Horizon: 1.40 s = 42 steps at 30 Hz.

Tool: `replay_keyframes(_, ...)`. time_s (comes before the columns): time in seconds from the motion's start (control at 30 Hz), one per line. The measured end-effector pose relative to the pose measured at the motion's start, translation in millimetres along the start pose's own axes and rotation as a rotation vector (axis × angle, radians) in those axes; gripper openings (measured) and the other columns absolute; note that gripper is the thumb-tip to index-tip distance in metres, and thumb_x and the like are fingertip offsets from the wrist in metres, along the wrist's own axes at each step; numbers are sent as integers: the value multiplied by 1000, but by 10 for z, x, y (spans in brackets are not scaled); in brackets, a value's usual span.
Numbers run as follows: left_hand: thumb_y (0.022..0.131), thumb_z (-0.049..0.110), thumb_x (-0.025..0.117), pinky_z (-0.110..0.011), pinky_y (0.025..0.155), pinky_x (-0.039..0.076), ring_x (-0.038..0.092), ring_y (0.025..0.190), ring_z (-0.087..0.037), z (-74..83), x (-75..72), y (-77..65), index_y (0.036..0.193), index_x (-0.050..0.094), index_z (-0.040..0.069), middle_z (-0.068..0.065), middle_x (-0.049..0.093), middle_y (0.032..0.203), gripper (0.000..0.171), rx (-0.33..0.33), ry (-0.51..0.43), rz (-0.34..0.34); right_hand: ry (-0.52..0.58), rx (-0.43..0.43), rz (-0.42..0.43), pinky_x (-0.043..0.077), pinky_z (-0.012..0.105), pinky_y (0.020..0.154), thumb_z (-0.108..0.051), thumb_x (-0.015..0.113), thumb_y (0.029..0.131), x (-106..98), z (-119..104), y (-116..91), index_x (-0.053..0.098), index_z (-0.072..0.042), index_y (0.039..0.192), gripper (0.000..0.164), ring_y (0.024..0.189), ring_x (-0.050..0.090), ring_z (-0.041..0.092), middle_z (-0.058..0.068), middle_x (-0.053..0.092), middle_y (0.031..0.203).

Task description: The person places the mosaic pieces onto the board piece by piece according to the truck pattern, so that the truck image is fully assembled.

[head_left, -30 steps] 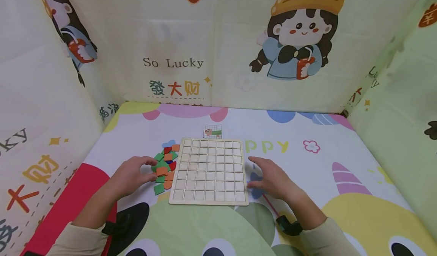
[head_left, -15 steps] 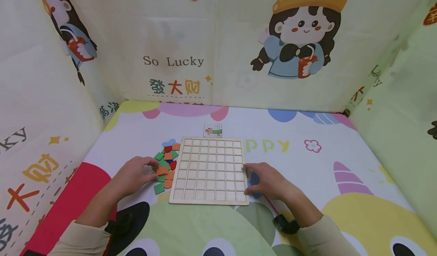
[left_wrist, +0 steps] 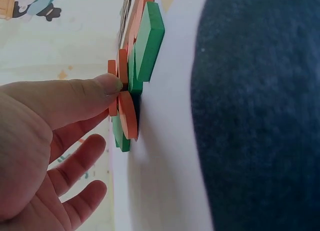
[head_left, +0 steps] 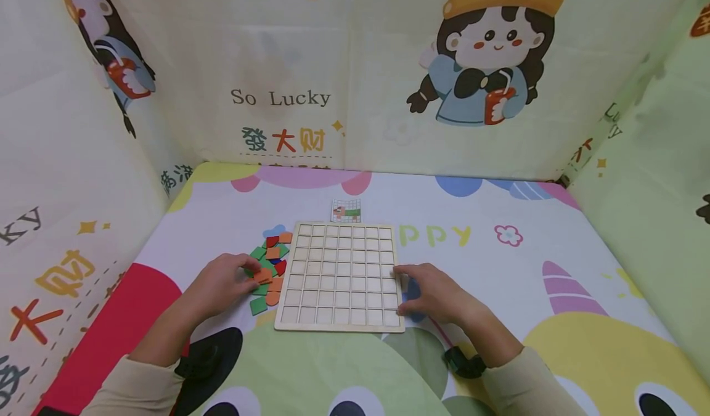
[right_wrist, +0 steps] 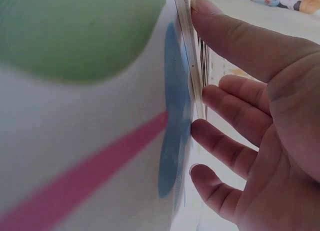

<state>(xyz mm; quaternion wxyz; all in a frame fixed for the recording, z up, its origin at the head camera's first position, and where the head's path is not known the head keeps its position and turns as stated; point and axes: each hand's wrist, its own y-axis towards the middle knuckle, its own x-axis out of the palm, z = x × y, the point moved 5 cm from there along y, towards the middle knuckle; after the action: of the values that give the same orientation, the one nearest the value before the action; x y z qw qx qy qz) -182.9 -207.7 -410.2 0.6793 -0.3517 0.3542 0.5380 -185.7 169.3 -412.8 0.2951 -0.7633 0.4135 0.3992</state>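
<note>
A wooden grid board (head_left: pixel 339 328) lies flat on the table, its square cells bare. Along its left edge is a loose pile of green, orange, red and blue tiles, among them a green tile (head_left: pixel 258 305). My left hand (head_left: pixel 219 283) pinches an orange tile (head_left: pixel 263 275) on top of the pile between thumb and index finger. In the left wrist view, the thumb presses the edge of that orange tile (left_wrist: pixel 112 68), while the other fingers stay loose. My right hand (head_left: pixel 438 293) rests its thumb and fingertips at the board's right edge, fingers spread.
Behind the board lies a small picture card (head_left: pixel 346 211) with a gridded, coloured pattern. A printed cloth (head_left: pixel 466 219) covers the table. Cartoon-patterned sheets (head_left: pixel 371 126) stand around its back and sides.
My right hand has moved left from beside the board to its right edge. My left thumb and index finger have drawn together on the orange tile.
</note>
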Motion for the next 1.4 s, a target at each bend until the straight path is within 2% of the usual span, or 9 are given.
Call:
replay_keyframes(0.17,82,17,82,-51,84,55,52,112,-41,-12,-4,7,116,68,4,-18,62,114,39,-7,5,5,-6,0,-6,42,51,100,-25,88,77,2,-16,7,58,-4,137,71,122,53,36,14,61,131)
replay_keyframes(0.47,83,17,81,-55,88,53,51,115,-44,-14,-7,-10,120,67,1,-22,61,119,42,-16,14,-4,-3,-14,-9,42,51,102,-24,88,76,33,-31,-15,58,-3,137,72,124,53,37,14,61,132)
replay_keyframes(0.9,84,14,80,-49,83,56,52,113,-41,-24,17,26,120,65,0,-18,63,115,41,-47,-39,9,-26,-47,-6,43,51,100,-25,87,78,12,-37,-4,56,-3,139,71,121,53,37,17,60,131)
replay_keyframes(1.13,87,16,78,-42,78,58,52,115,-39,73,59,92,123,64,-1,-17,64,118,43,-19,-119,-5,-39,-51,0,43,50,100,-23,86,78,-3,-41,-11,56,-2,138,70,121,54,37,17,61,130)
replay_keyframes(1.4,88,13,76,-41,84,55,55,106,-29,212,134,139,119,66,2,-8,67,111,34,17,-164,-56,-39,-43,-3,43,51,100,-25,86,79,-12,-53,-23,57,-3,138,70,121,53,38,17,61,129)
